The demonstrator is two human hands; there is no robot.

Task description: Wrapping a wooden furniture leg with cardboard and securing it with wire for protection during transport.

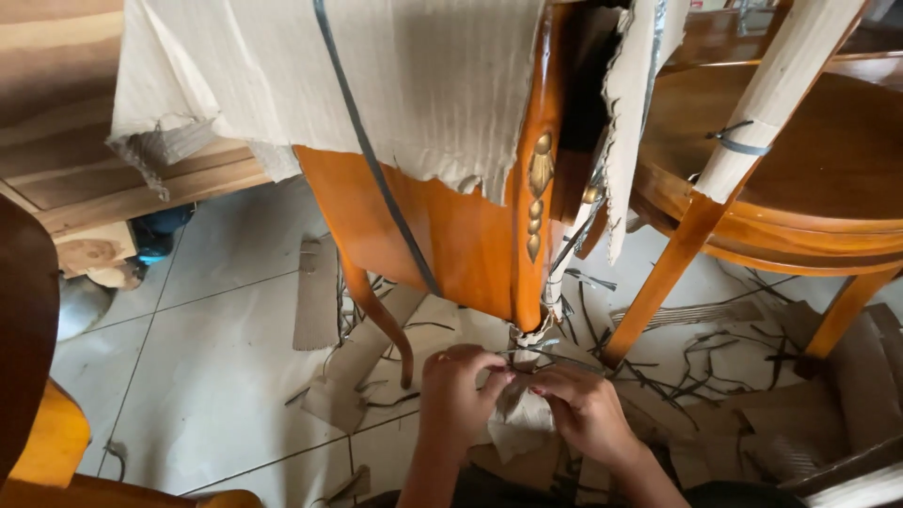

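Hands first, since they're nearest: my left hand (455, 390) and right hand (585, 406) are both down low, right next to each other, fingers pressed together on a scrap of cardboard wrapping (520, 421) that's bunched around the bottom of a cabinet leg (527, 315). Left thumb and fingers pinch the top edge of the scrap, right fingers pinch it from the other side, so it sits squeezed between both hands, just above the floor.

Just past my knuckles, a thin dark strap (555, 356) runs across the leg where the wrapping is tied on. Tile floor (216, 367) all around is littered with cardboard strips (316, 293) and cut strap bits (696, 372), mostly to the right.

Going up and farther out, the leg belongs to an orange-brown wooden cabinet (451, 235) with a carved gold ornament (538, 193) on its corner. The top of it is covered in torn corrugated cardboard (376, 85) with a grey band (362, 141) running diagonally down it.

On the right there's a round wooden table (809, 179), one leg of it wrapped in cardboard (781, 94) with a strap around it. Far left is a plain wooden crate (85, 141), and at near left the curved edge of another wooden piece (38, 404).
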